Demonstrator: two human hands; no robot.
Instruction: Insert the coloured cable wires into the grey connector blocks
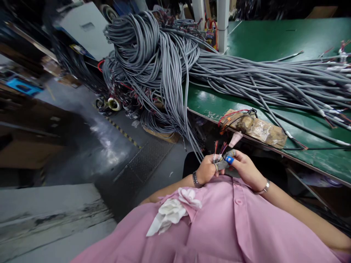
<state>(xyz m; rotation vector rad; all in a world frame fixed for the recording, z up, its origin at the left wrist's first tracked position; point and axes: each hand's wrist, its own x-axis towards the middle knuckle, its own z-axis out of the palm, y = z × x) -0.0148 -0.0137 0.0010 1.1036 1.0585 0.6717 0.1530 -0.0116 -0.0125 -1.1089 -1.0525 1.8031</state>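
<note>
Close in front of my body, both hands meet just short of the bench edge. My left hand (207,171) is closed around grey cable ends, whose red and dark inner wires (215,147) stand up above the fingers, with white bands at their base. My right hand (246,170) is closed too, its fingertips pressed together beside those ends; what it pinches is hidden. Blue tape (229,159) wraps the right thumb, and grey wrapping covers some fingers. Grey cables (189,128) hang from the bench down towards my left hand.
A large coil of grey cable (137,36) and a long cable bundle (260,76) lie across the green bench (208,102). A wooden block (263,132) with a wired fixture sits at the bench edge. A metal post (222,25) stands behind. Floor opens at left.
</note>
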